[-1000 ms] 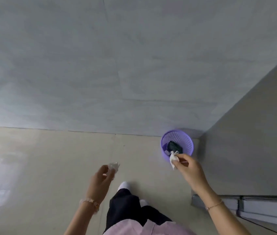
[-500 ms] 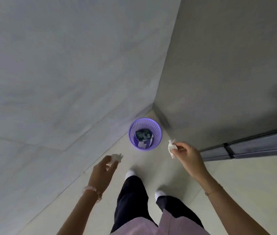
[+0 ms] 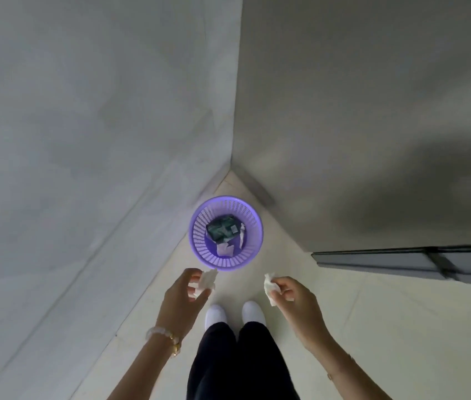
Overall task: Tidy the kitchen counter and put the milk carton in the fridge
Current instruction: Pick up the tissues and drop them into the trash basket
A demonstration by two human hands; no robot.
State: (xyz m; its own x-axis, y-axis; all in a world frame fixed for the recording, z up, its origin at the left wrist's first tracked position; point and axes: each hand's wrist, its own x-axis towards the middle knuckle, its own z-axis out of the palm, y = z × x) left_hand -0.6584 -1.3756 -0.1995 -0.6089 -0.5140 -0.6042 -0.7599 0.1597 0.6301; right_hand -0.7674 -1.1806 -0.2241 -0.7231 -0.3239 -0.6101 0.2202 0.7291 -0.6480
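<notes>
So the left hand (image 3: 183,293) is pinching a crumpled white tissue (image 3: 206,281) between thumb and fingertips, and the right hand (image 3: 293,298) is pinching another scrunched tissue scrap (image 3: 270,287) the same way. Both are hovering just short of the purple bin (image 3: 199,249), which is sitting on the floor in the corner with some dark packaging and paper already lying in it. This stuff looks feather-light and soft, so I'd guess it's going to flutter unless it's dropped right over the opening. The milk carton isn't showing anywhere; the grey unit (image 3: 372,140) on the right might be the fridge.
</notes>
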